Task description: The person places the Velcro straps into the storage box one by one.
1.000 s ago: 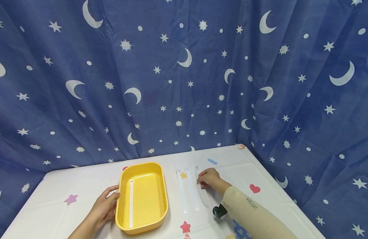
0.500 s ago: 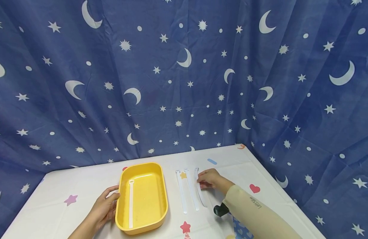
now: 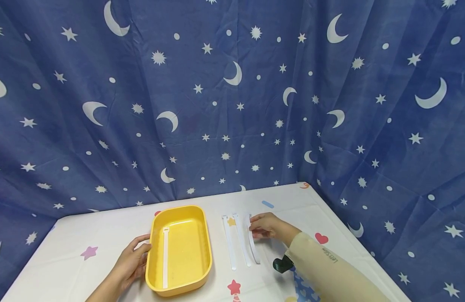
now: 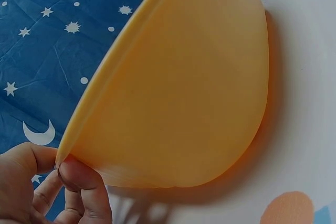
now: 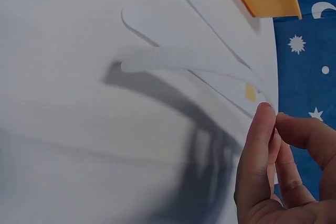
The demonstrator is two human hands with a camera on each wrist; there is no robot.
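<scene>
Got R hand [image 3: 268, 226] pinching a strip [image 3: 252, 242], lower frame, bit R of ctr. Lies immed. left of those fingers, def closer than L hand [image 3: 132, 259], clamped on tray [image 3: 189, 253] rim, lower left. Runs approx top-to-bottom, bowed; points rounded tip down-frame n slightly right.

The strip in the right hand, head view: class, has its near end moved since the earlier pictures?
Yes: the held strip has swung its near end slightly left, closer to the neighbouring strip.
</scene>
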